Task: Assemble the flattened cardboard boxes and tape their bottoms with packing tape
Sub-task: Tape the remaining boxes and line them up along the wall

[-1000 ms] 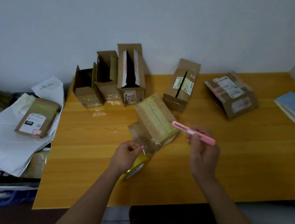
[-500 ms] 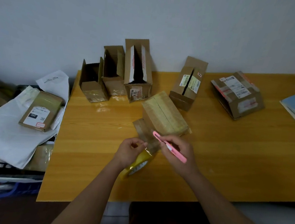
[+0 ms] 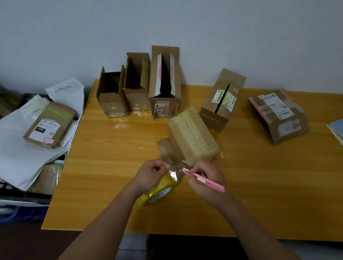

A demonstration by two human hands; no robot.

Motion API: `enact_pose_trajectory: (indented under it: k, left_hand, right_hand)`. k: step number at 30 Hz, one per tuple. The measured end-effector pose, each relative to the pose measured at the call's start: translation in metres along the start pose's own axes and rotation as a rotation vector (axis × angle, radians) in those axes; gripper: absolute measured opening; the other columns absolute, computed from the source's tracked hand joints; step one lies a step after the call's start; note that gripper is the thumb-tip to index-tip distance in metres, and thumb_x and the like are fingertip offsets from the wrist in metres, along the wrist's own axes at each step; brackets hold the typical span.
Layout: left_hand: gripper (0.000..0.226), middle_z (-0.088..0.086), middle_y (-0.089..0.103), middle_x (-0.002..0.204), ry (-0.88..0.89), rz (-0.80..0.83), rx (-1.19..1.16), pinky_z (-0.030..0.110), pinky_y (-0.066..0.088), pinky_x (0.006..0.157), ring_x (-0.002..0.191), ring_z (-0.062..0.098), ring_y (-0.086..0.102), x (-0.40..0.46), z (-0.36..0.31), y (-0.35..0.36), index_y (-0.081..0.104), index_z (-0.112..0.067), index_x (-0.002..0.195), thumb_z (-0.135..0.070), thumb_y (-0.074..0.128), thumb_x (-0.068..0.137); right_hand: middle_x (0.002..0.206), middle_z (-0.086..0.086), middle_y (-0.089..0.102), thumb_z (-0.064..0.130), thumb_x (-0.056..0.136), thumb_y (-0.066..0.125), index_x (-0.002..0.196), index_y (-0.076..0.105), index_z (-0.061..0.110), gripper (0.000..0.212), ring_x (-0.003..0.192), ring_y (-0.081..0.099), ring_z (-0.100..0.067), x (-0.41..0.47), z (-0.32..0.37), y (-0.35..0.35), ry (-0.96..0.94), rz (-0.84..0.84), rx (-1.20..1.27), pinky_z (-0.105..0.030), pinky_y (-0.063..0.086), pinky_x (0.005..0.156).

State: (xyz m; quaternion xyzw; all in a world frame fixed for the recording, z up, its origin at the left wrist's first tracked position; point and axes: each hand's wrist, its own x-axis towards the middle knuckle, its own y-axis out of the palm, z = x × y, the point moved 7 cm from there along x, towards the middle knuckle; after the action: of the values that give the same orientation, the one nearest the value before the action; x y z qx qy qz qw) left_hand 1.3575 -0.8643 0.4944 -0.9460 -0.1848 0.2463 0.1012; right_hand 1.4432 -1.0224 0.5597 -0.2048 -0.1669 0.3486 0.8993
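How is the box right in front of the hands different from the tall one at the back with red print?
The box by the hands lies tipped over, its closed face covered in yellowish tape; the tall box stands upright on the table with flaps open. Tape runs from the near box to the roll; the tall one stands untouched. Both are brown cardboard.

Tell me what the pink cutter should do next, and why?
Probably slice the tape. It stretches from the box to the roll in the left hand, and the cutter in the right hand points right at it.
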Motion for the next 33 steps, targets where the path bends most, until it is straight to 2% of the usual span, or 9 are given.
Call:
enact_pose_trajectory:
  k: [7, 11, 14, 21, 23, 26, 28, 30, 33]
  left_hand:
    - [0.017, -0.002, 0.055, 0.078, 0.011, 0.031, 0.012, 0.025, 0.042, 0.072, 0.079, 0.013, 0.05, 0.005, 0.004, 0.004, 0.067, -0.022, 0.079, -0.025, 0.062, 0.094]
    - [0.016, -0.002, 0.053, 0.079, -0.008, 0.039, 0.036, 0.026, 0.042, 0.073, 0.08, 0.013, 0.05, 0.007, 0.006, 0.006, 0.068, -0.022, 0.08, -0.026, 0.061, 0.094]
    - [0.015, 0.001, 0.053, 0.081, -0.008, 0.043, 0.024, 0.024, 0.042, 0.071, 0.08, 0.014, 0.05, 0.007, 0.005, 0.006, 0.069, -0.018, 0.083, -0.024, 0.061, 0.094]
    - [0.019, 0.003, 0.056, 0.081, 0.014, 0.076, 0.009, 0.024, 0.041, 0.071, 0.078, 0.012, 0.049, 0.005, 0.002, 0.007, 0.066, -0.019, 0.077, -0.022, 0.061, 0.095]
    - [0.021, 0.001, 0.054, 0.079, 0.016, 0.077, -0.003, 0.025, 0.041, 0.072, 0.077, 0.012, 0.049, 0.004, 0.002, 0.006, 0.064, -0.02, 0.074, -0.021, 0.061, 0.095]
    - [0.021, 0.0, 0.051, 0.079, 0.001, 0.029, -0.064, 0.025, 0.042, 0.073, 0.08, 0.013, 0.051, 0.001, 0.005, -0.006, 0.064, -0.02, 0.075, -0.022, 0.06, 0.095]
    - [0.019, 0.001, 0.051, 0.08, 0.0, 0.003, -0.075, 0.023, 0.042, 0.071, 0.081, 0.013, 0.051, -0.001, 0.007, -0.012, 0.065, -0.019, 0.078, -0.022, 0.06, 0.096]
    - [0.016, 0.001, 0.053, 0.079, 0.015, -0.019, -0.052, 0.022, 0.041, 0.07, 0.079, 0.012, 0.051, -0.001, 0.007, -0.01, 0.067, -0.015, 0.081, -0.02, 0.06, 0.095]
    - [0.016, -0.001, 0.051, 0.076, 0.018, -0.034, -0.026, 0.014, 0.04, 0.063, 0.072, 0.01, 0.047, -0.005, 0.002, -0.003, 0.067, -0.008, 0.084, -0.018, 0.06, 0.095]
  right_hand:
    - [0.057, 0.009, 0.045, 0.002, 0.071, 0.059, 0.062, 0.049, 0.012, 0.017, 0.05, 0.038, -0.007, 0.001, 0.002, 0.001, -0.122, 0.107, -0.015, -0.044, 0.034, 0.115]
    - [0.056, 0.007, 0.051, 0.017, 0.071, 0.063, 0.06, 0.048, 0.032, 0.024, 0.055, 0.057, -0.017, 0.003, -0.01, -0.012, 0.112, -0.03, 0.159, -0.069, 0.044, 0.084]
    - [0.063, 0.001, 0.052, 0.017, 0.072, 0.059, 0.063, 0.051, 0.031, 0.018, 0.067, 0.058, -0.039, 0.004, -0.012, -0.012, 0.159, -0.091, 0.224, -0.071, 0.043, 0.08]
    - [0.073, -0.006, 0.061, 0.011, 0.083, 0.064, 0.075, 0.06, 0.009, 0.009, 0.064, 0.057, -0.015, 0.004, 0.0, 0.003, 0.119, 0.024, 0.032, -0.033, 0.046, 0.056]
    - [0.066, 0.001, 0.055, 0.005, 0.08, 0.063, 0.07, 0.056, 0.009, 0.013, 0.06, 0.052, -0.008, 0.004, 0.0, 0.006, 0.056, 0.086, -0.026, -0.032, 0.053, 0.077]
    - [0.057, 0.0, 0.046, -0.003, 0.074, 0.061, 0.063, 0.05, 0.006, 0.018, 0.052, 0.043, -0.009, 0.001, -0.004, 0.005, 0.0, 0.143, -0.05, -0.027, 0.029, 0.116]
    - [0.059, 0.0, 0.05, -0.005, 0.075, 0.065, 0.062, 0.052, 0.009, 0.022, 0.052, 0.045, -0.009, 0.002, -0.007, 0.001, 0.089, 0.106, 0.034, -0.027, 0.048, 0.097]
    - [0.066, -0.009, 0.056, -0.008, 0.076, 0.067, 0.064, 0.055, 0.007, 0.023, 0.057, 0.049, -0.005, 0.006, -0.009, -0.004, 0.219, 0.069, 0.125, -0.026, 0.046, 0.06]
    - [0.071, -0.013, 0.059, -0.009, 0.08, 0.064, 0.069, 0.056, 0.001, 0.017, 0.062, 0.053, -0.008, 0.013, 0.002, -0.024, 0.281, -0.079, 0.251, -0.025, 0.042, 0.054]
